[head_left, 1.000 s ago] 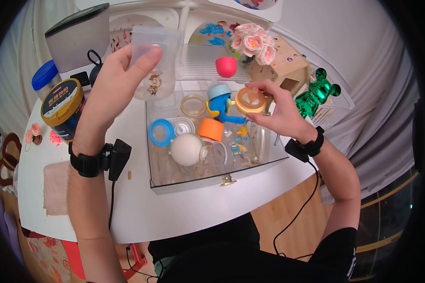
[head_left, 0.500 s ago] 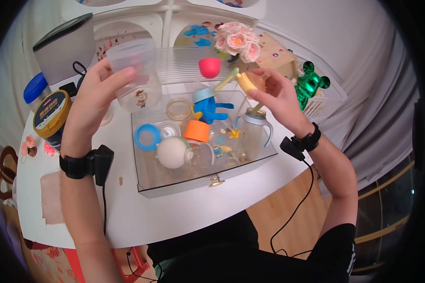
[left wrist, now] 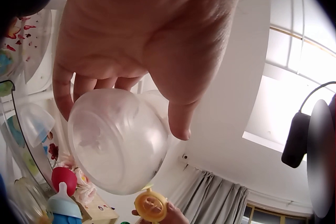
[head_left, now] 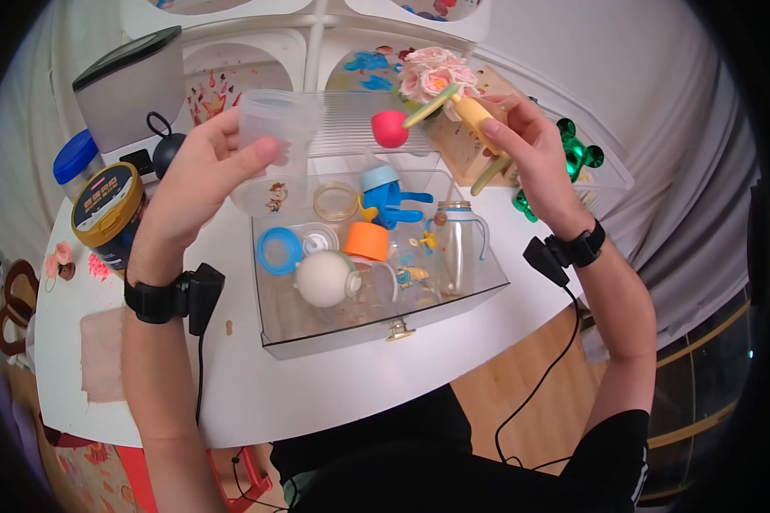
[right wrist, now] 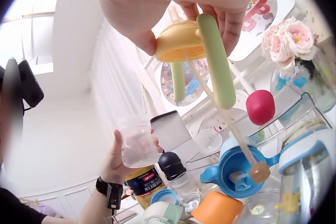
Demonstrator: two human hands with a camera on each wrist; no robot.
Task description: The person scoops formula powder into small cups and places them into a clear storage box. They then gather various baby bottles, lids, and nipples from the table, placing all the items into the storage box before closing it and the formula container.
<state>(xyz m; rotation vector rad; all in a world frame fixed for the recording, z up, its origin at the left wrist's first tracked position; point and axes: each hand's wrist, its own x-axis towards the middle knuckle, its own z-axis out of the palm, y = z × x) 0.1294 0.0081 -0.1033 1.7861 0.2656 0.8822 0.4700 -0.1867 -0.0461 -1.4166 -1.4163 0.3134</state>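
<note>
My left hand (head_left: 198,179) grips a clear plastic cup (head_left: 274,175) with a small cartoon figure on it, held above the left side of the clear box. In the left wrist view the cup (left wrist: 118,142) lies between thumb and fingers. My right hand (head_left: 535,167) pinches a yellow lid (head_left: 477,122) with green handles; the right wrist view shows the lid (right wrist: 181,41) with a straw (right wrist: 231,124) hanging from it, ending in a brown weight. Below stands an open-topped glass bottle (head_left: 458,248) with light blue handles, apart from the lid.
The clear box (head_left: 385,329) holds a blue cup lid (head_left: 387,198), an orange cup (head_left: 367,241), a white ball-shaped piece (head_left: 323,279) and rings. Behind are a red cup (head_left: 390,129) and pink roses (head_left: 438,75); a yellow-lidded tub (head_left: 109,209) stands left, a green bear (head_left: 577,152) right.
The right hand has lifted and tilted the yellow lid up off the glass bottle, drawing the straw out. The left hand still holds the clear cup.
</note>
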